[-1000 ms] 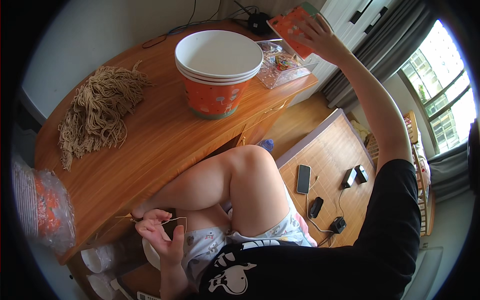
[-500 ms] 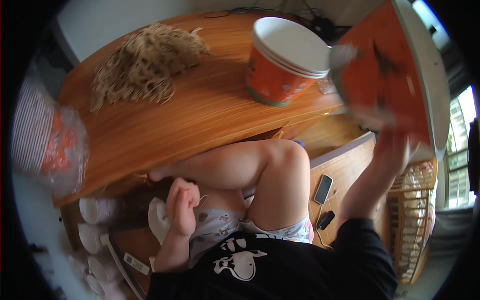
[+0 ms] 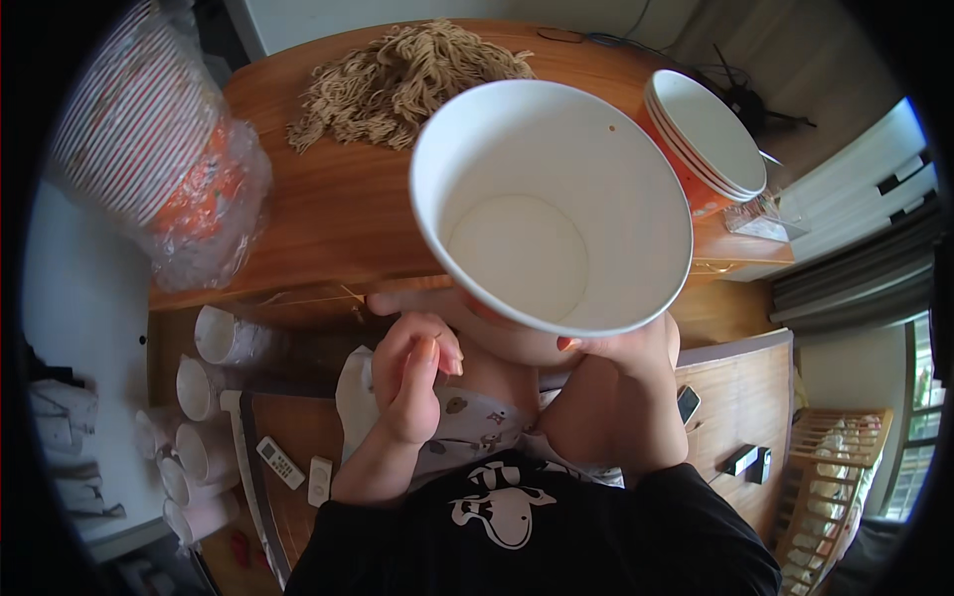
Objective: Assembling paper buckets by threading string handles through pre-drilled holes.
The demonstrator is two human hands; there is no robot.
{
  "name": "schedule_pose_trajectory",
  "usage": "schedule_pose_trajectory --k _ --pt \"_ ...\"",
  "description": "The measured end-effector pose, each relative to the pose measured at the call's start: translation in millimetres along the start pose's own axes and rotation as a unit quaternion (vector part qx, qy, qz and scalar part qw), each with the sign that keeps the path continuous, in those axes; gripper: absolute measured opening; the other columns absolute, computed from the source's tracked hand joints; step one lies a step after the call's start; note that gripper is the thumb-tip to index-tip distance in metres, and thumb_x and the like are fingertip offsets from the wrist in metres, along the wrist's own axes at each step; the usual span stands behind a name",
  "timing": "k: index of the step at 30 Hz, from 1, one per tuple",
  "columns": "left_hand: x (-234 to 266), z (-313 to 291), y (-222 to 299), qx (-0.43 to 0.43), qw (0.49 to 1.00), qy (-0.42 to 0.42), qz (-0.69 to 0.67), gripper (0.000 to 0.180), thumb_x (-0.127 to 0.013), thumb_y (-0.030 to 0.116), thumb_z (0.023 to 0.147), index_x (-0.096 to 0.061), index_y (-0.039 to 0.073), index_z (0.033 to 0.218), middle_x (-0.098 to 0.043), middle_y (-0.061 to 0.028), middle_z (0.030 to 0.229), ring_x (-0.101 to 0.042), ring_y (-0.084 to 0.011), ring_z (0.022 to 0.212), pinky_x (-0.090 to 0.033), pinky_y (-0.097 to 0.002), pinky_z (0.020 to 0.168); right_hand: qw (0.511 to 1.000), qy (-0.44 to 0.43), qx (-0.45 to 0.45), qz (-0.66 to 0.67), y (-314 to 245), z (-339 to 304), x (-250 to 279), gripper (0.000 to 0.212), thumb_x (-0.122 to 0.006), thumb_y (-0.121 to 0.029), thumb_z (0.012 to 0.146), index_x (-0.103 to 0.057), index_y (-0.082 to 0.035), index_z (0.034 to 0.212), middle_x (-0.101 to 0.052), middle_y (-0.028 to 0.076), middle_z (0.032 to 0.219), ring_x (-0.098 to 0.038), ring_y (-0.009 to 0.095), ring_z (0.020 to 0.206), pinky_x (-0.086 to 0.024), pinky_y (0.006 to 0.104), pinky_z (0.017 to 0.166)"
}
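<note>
My right hand [image 3: 624, 350] grips a large paper bowl [image 3: 550, 204] from below at its near rim. The bowl is white inside, empty, and tilted toward me, close to the camera, above my lap. My left hand [image 3: 412, 377] hangs in front of my chest below the table edge, its fingers curled together with thumb against fingertips; I cannot tell whether anything thin is pinched in it. A thin tan strand [image 3: 298, 295] lies along the table edge just left of that hand.
On the round wooden table [image 3: 328, 219] sit a stack of orange-sided bowls [image 3: 708, 134], a pile of tan cords [image 3: 407, 74] and a plastic-wrapped bowl stack [image 3: 149, 149]. White cups [image 3: 214, 338], remotes [image 3: 280, 462] and a phone [image 3: 688, 402] lie on the floor.
My right hand has brought the bowl from far right over the table down in front of me, turning its open side up. My view has tipped down; the left hand stays by my lap.
</note>
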State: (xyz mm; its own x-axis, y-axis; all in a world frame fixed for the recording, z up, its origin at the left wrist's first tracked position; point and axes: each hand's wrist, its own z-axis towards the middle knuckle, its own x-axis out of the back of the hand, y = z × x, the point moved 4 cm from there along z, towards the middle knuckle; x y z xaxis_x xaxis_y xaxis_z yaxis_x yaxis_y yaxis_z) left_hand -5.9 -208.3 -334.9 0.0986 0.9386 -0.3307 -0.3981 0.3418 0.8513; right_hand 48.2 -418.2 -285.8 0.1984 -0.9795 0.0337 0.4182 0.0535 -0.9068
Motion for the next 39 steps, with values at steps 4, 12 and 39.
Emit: schedule_pose_trajectory --k 4,12,39 --pt "7 13 9 -0.019 0.999 0.013 0.037 0.025 -0.043 0.017 0.103 -0.056 0.001 0.09 -0.06 -0.0058 0.081 -0.052 -0.0098 0.072 -0.041 -0.0234 0.067 0.998 -0.008 -0.028 0.054 15 6 3 0.108 -0.1 -0.032 0.055 -0.044 0.002 0.14 -0.058 0.013 0.133 -0.057 0.024 0.122 -0.047 0.0395 0.102" --pt "-5 23 23 0.012 0.999 -0.014 0.04 0.015 -0.049 0.008 0.1 -0.059 -0.001 0.092 -0.063 -0.0051 0.085 -0.055 -0.0093 0.072 -0.045 -0.0236 0.068 0.994 -0.066 -0.074 0.04 31 12 15 0.117 -0.1 -0.032 0.056 -0.033 -0.001 0.147 -0.051 0.012 0.141 -0.05 0.024 0.13 -0.043 0.0412 0.107" --pt "-26 13 21 0.025 0.993 -0.111 0.018 0.015 -0.051 0.006 0.098 -0.062 -0.003 0.093 -0.066 -0.0078 0.085 -0.058 -0.0105 0.074 -0.045 -0.0234 0.067 0.902 -0.029 0.241 -0.358 -64 -13 -44 0.034 -0.085 -0.009 0.075 -0.067 -0.015 0.103 -0.076 -0.002 0.098 -0.062 0.014 0.095 -0.037 0.0328 0.095"
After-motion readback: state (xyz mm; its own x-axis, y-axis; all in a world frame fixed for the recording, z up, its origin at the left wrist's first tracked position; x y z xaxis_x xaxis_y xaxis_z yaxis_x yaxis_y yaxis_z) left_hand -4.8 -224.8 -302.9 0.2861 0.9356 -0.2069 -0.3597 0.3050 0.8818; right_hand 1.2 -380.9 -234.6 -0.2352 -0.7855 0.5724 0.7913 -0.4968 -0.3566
